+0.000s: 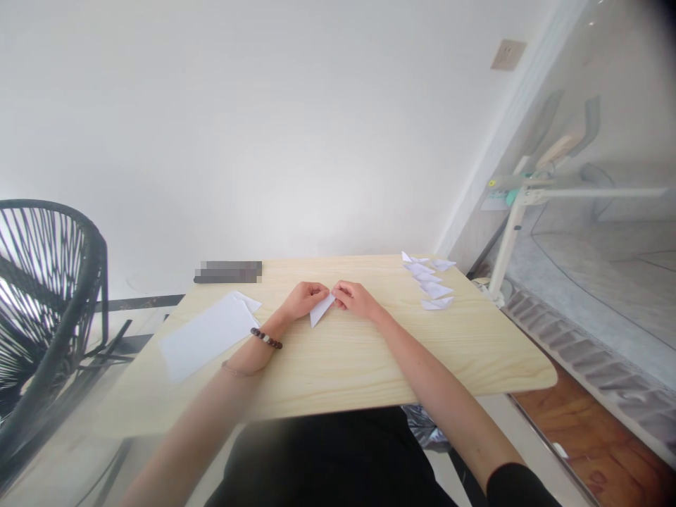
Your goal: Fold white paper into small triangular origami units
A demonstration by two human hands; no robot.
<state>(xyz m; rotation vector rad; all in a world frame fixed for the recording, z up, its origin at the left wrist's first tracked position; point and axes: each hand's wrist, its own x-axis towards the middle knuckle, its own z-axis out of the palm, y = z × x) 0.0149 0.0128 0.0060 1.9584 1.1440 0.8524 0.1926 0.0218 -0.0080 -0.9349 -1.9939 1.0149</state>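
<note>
There is one left hand (306, 300) and one right hand (357, 300), two in all, with one folded paper (320, 310) between them. One bench (359, 366) carries about six paper shapes (435, 289), their overlap leaving the exact count unsure, at least two sheets (211, 338) and one dark blurred object (228, 272). Also two bracelets (267, 339), one chair (98, 282), one socket (508, 55).
</note>
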